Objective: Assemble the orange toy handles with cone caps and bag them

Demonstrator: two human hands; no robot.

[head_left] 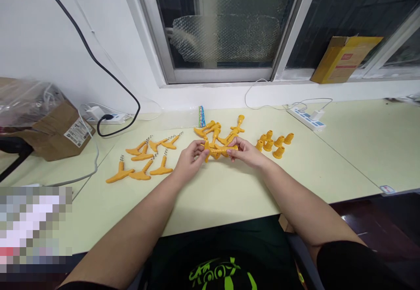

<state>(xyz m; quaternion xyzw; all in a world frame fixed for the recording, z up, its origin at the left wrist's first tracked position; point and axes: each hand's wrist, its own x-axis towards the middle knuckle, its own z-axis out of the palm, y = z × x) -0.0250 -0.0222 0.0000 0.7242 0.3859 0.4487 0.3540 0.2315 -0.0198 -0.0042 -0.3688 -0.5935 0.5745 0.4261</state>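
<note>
Between my two hands lies a yellow plastic corkscrew [224, 150], held level just over the table. My left hand [194, 155] is closed round its T-shaped handle, and my right hand [242, 151] pinches the cup-like sleeve at the other end. Its metal spiral is not visible. Right behind it rests a heap of yellow corkscrews with sleeves [215, 133]. Left of my left hand are several yellow T-handles [160, 166] with bare metal spirals. Several loose yellow sleeves [268, 145] stand beyond my right hand.
A clear plastic bag with a blue strip [201, 116] lies at the back. Power strips with cables stand at the back left [113, 118] and back right [306, 118]. An open cardboard box [59, 128] sits at the left; a flat carton [346, 60] leans on the window.
</note>
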